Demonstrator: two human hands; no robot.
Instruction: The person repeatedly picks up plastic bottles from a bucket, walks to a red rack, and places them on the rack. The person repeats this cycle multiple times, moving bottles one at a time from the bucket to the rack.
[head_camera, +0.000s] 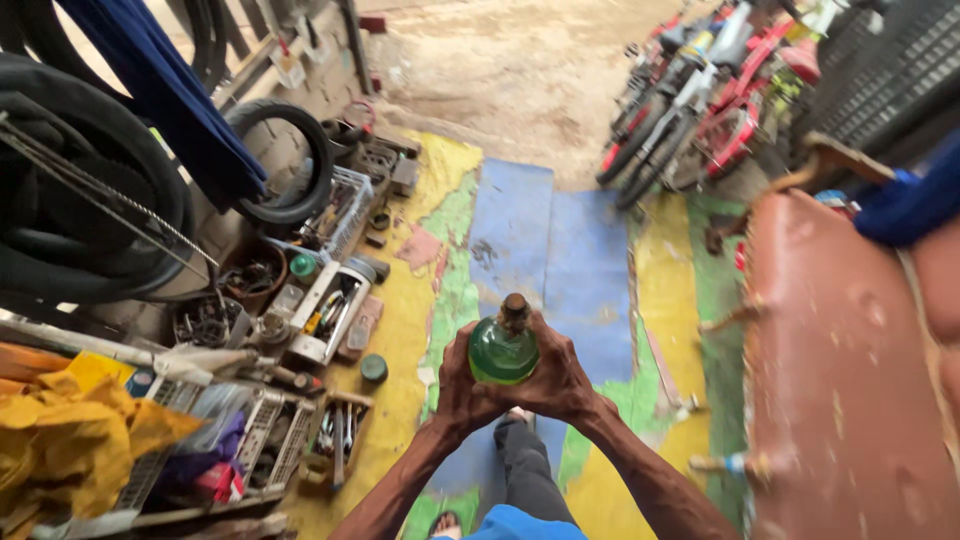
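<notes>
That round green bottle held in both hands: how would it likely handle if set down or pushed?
The green bottle looks like rigid glass, so probably fragile on this hard floor. Its rounded body suggests rolling if tipped. Left hand and right hand both cup it, hinting at some weight.

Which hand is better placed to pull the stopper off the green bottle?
Probably right: the right hand wraps higher, fingers near the stopper. The left hand cups the green bottle lower, suited to steadying.

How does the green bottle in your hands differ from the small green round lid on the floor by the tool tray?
The green bottle is held up between both hands, left hand and right hand; the green lid lies untouched on the floor. The bottle is bigger, rounded and see-through; the lid is flat and opaque. Both are green.
</notes>
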